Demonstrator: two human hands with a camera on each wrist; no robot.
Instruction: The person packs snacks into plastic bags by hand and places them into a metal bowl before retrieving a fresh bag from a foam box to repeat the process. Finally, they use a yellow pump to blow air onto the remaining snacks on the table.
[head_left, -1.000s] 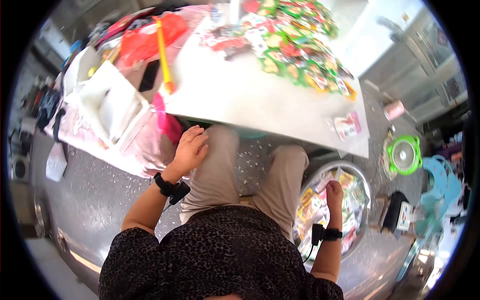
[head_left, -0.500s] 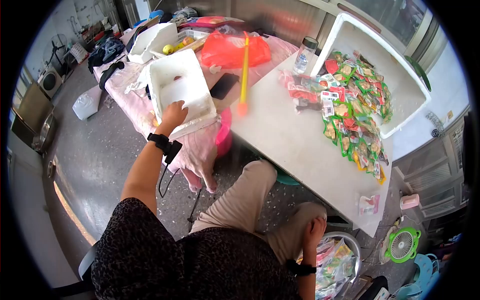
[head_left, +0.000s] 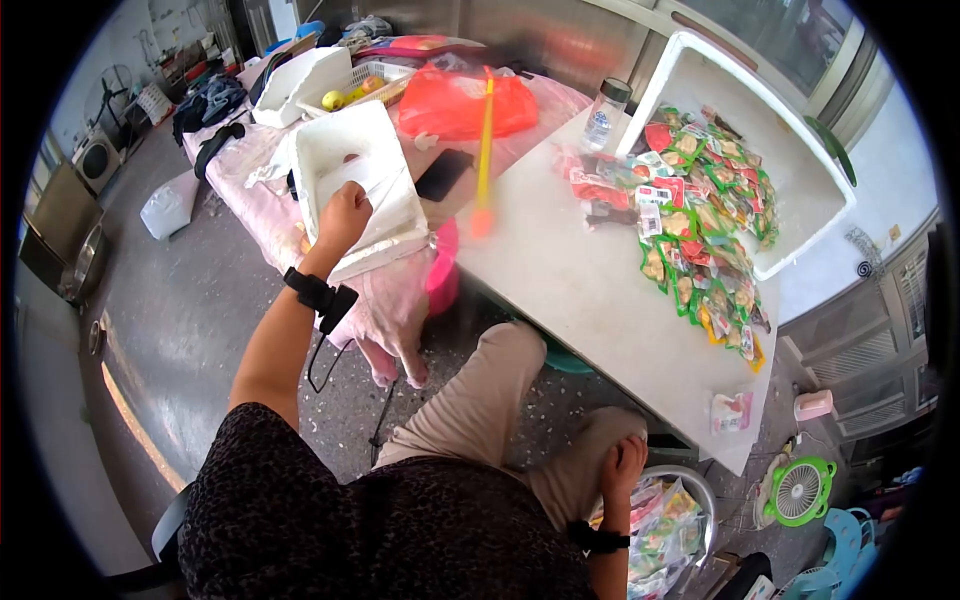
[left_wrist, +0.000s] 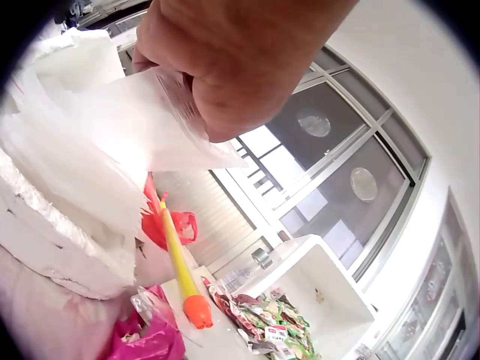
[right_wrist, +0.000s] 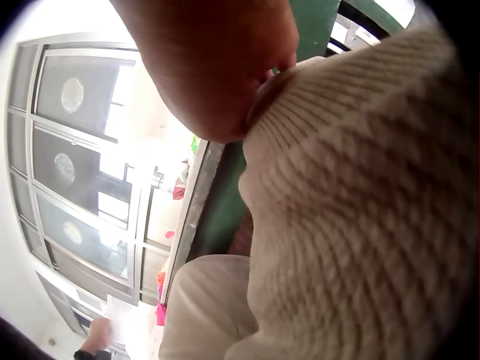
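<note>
Plastic bag (left_wrist: pixel 124 124), thin and translucent, hangs from the person's left hand (head_left: pixel 343 215) over the small foam box (head_left: pixel 388 252), at ten to eleven o'clock in the head view. That grip pinches the film between curled fingers and thumb, probably because something so flimsy gives little else to hold; whether it has one layer or several cannot be told. The small box stands on the pink cloth (head_left: pixel 250 185), likely for easy left-hand reach. At five o'clock the right hand (head_left: pixel 624 465) rests on the knee (head_left: pixel 583 440), fingers loose, perhaps simply for support. Packets (head_left: pixel 690 250) lie at two o'clock on the tabletop (head_left: pixel 570 270), spreading from the large foam box (head_left: pixel 838 215), whose tipped opening seemingly keeps them accessible.
</note>
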